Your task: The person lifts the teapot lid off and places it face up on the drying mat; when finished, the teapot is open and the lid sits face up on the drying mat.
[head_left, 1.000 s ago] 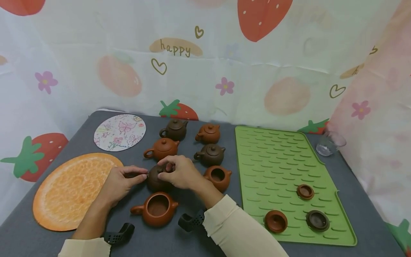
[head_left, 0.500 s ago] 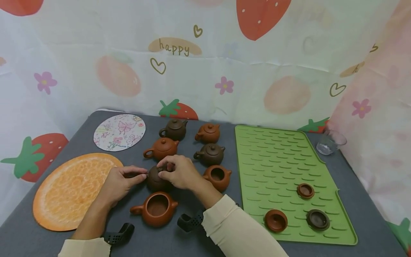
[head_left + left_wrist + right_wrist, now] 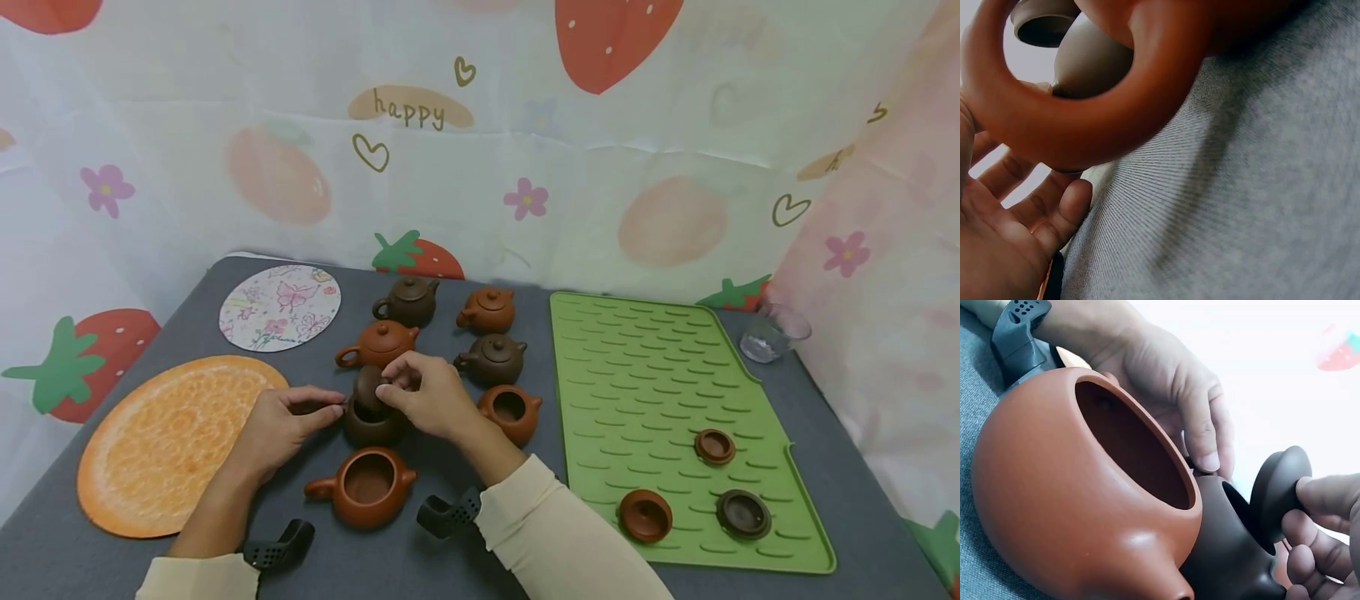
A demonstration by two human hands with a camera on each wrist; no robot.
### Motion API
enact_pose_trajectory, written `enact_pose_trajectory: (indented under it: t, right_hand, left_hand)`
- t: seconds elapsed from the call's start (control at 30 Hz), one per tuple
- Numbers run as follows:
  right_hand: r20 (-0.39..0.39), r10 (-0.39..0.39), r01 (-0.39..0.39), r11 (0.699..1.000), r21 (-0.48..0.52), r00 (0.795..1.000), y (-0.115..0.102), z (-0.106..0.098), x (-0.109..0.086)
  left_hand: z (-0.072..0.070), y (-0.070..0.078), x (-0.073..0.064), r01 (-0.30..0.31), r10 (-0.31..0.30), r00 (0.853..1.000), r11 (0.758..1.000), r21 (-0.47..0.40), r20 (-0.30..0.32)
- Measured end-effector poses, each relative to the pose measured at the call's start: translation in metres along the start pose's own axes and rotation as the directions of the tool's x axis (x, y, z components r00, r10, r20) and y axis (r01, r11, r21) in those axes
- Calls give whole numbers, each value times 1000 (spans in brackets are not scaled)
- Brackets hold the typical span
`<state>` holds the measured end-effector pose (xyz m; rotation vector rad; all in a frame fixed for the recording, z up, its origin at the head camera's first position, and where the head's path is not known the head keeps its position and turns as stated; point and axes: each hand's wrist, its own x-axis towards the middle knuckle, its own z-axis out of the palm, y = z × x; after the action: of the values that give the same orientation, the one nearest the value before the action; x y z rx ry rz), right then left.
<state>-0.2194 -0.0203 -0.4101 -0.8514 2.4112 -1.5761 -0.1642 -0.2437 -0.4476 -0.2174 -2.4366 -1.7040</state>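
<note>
My left hand pinches the handle side of a dark brown teapot standing on the cloth. Just over that teapot's opening, my right hand holds its dark lid between thumb and fingers. In the right wrist view the lid stands tilted at the far rim of the mouth, which shows dark inside. A lidless orange-brown teapot sits nearer the person; its ring handle covers part of the dark teapot in the left wrist view.
Another lidless orange teapot stands to the right, and several lidded teapots behind. Three upturned lids, one of them dark, lie on a green mat. A glass cup, an orange round mat and a butterfly-print disc lie around.
My right hand has lifted the lid off the dark teapot and tilted it up, so the teapot's opening now shows. The left hand has stayed at the handle.
</note>
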Motion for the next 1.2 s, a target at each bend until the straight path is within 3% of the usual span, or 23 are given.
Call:
enact_pose_trajectory:
  t: [0.2, 0.47, 0.67, 1.2]
  right_hand:
    - [-43, 28, -22, 991, 133, 999, -1, -1, 0]
    - [-58, 59, -38, 949, 313, 997, -4, -4, -2]
    - [-13, 72, -55, 852, 520, 997, -7, -8, -1]
    - [32, -43, 7, 702, 712, 999, -8, -15, -1]
  left_hand:
    - [-1, 0, 0, 8, -8, 1000, 1000, 0, 1]
    - [-1, -2, -1, 9, -9, 1000, 1000, 5, 3]
    - [-1, -4, -1, 14, -14, 1000, 1000, 15, -1]
    - [-1, -5, 1, 33, -33, 999, 999, 11, -7]
